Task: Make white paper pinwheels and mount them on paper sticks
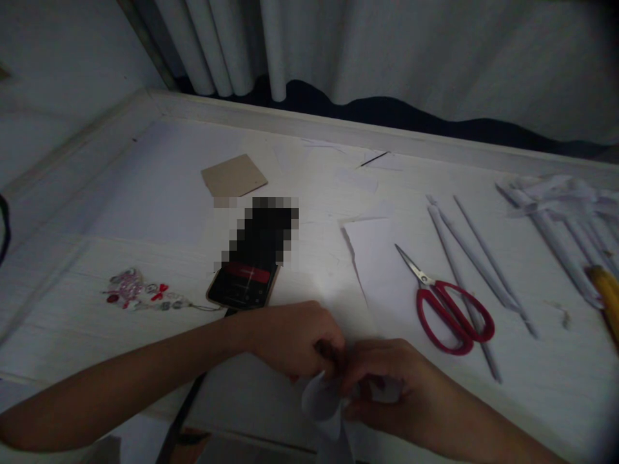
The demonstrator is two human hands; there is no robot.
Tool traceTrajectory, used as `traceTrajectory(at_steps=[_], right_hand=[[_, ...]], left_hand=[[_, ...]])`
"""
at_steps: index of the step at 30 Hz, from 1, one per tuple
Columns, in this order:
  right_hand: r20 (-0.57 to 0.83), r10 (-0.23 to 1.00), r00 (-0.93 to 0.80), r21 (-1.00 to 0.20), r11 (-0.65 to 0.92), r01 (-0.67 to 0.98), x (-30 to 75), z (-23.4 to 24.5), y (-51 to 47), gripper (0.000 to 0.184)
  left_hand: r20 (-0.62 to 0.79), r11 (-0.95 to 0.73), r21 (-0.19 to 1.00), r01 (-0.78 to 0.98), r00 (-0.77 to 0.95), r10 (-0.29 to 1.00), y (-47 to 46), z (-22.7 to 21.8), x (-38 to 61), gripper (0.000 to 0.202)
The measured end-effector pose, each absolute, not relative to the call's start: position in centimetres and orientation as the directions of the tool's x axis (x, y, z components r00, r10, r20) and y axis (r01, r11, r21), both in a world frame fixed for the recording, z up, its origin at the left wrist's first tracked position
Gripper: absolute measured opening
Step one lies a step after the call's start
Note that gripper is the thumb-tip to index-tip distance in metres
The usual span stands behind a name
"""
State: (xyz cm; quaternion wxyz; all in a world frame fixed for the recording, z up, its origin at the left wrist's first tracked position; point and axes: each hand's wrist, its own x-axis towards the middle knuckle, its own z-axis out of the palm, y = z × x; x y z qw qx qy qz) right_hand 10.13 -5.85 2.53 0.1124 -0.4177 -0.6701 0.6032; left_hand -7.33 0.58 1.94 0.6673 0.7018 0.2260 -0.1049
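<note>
A curled piece of white paper hangs at the table's near edge, held between my two hands. My left hand is closed at its upper edge, the fingertips mostly hidden behind the knuckles. Meeting it from the other side, my right hand pinches the paper between thumb and fingers. Red-handled scissors lie beyond my right hand, blades pointing away and slightly apart. Under and beside them rests a torn-edged white sheet.
A phone with a beaded charm lies left of centre, near a brown card. Thin rolled paper sticks and a thin dark stick are scattered around. More rolls and a yellow object lie far right.
</note>
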Motion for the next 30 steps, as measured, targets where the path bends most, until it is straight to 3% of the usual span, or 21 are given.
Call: traceTrajectory(at_steps=[30], right_hand=[[-0.404, 0.721, -0.564, -0.888, -0.162, 0.429, 9.79, 1.97, -5.92, 0.007]], left_hand=[[-0.47, -0.052, 0.868, 0.493, 0.851, 0.233, 0.6, 2.21, -6.87, 0.015]])
